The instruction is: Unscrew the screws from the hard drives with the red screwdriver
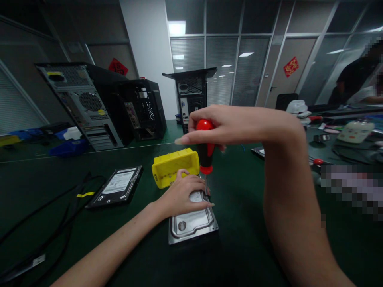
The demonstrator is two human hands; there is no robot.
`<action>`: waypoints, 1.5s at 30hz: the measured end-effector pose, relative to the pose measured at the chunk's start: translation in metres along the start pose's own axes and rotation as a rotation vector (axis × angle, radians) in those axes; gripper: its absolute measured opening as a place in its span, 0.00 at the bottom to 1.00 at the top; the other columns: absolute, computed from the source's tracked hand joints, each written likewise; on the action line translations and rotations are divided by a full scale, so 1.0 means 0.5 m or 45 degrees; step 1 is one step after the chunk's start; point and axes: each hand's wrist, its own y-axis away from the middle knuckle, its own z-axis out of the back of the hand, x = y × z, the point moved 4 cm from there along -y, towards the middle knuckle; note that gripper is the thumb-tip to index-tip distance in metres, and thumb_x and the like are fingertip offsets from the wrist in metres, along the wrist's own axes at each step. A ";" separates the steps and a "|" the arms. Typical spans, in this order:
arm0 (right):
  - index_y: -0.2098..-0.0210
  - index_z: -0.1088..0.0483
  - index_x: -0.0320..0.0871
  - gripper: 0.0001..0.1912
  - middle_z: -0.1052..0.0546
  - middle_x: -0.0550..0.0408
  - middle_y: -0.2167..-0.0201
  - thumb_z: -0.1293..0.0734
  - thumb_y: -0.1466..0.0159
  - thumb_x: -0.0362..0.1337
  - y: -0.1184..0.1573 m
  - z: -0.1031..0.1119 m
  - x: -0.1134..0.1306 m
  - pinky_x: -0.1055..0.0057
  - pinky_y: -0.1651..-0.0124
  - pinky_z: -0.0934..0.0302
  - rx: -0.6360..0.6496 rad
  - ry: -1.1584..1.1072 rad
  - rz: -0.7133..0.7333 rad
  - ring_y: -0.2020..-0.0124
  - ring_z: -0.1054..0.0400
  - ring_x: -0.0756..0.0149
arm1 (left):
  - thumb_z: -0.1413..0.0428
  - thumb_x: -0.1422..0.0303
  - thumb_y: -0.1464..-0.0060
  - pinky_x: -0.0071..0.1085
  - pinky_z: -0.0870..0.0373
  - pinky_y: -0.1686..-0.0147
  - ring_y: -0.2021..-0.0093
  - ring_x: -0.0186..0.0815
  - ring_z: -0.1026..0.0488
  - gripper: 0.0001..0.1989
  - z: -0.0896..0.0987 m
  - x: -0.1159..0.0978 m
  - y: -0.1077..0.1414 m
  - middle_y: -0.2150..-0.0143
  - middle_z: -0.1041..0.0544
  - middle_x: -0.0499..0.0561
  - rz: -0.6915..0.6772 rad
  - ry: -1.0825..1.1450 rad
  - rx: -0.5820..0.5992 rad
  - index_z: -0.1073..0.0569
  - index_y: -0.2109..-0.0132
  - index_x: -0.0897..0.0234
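Observation:
A silver hard drive (196, 224) lies flat on the green table in front of me. My left hand (188, 192) grips it across the middle, thumb and fingers reaching its right side and covering much of its label. Wrapped around a red-and-black screwdriver (206, 170), my right hand (220, 124) holds it upright from above. The screwdriver's tip meets the drive's top near its right edge, close to my left fingertips; whether it sits in a screw I cannot tell. Directly behind the drive, a yellow plastic bin (176, 160) has small bits, apparently screws, inside.
Another hard drive (119, 185) lies to the left, beside black cables (67, 215). Computer cases (86, 103) stand along the back. At the right are a second red-handled tool (318, 162) and scattered items. A person (356, 77) is at the far right.

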 end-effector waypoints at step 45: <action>0.61 0.36 0.39 0.14 0.30 0.53 0.67 0.42 0.36 0.44 -0.025 -0.002 0.008 0.78 0.75 0.47 -0.092 0.130 0.127 0.73 0.37 0.74 | 0.45 0.53 0.46 0.41 0.53 0.48 0.53 0.39 0.30 0.14 0.003 -0.002 0.000 0.57 0.23 0.48 -0.025 0.010 -0.016 0.26 0.59 0.57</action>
